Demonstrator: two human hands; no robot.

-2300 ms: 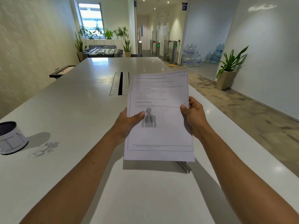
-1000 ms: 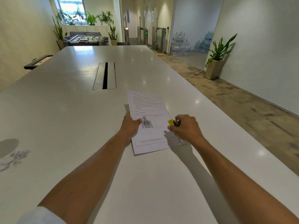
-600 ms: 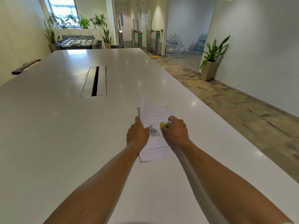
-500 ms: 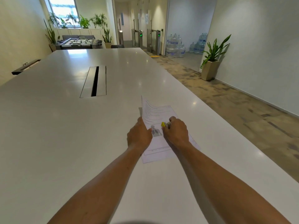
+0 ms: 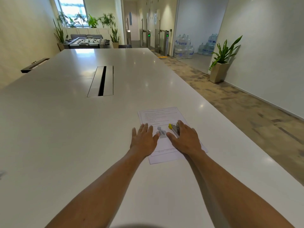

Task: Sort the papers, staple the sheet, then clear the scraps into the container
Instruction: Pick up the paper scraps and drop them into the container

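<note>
1. Head view: left hand (image 5: 144, 139) lies flat, fingers spread, on the smooth white desk (image 5: 65, 129) and the sheet's left edge.
2. Printed paper sheet (image 5: 162, 116) lies flat near the desk's right edge.
3. Right hand (image 5: 185, 139) presses the slim metal, yellow-tipped stapler (image 5: 174, 129) onto it, fingers curled over it.

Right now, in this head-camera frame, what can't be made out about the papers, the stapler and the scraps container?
- Stapler: mostly covered by the right hand; whether it bites the sheet is hidden.
- Papers: print too small to read; the hands cover the middle, left hand flat on it.
- Number of sheets: cannot tell.
- Scraps container: outside the frame.
</note>
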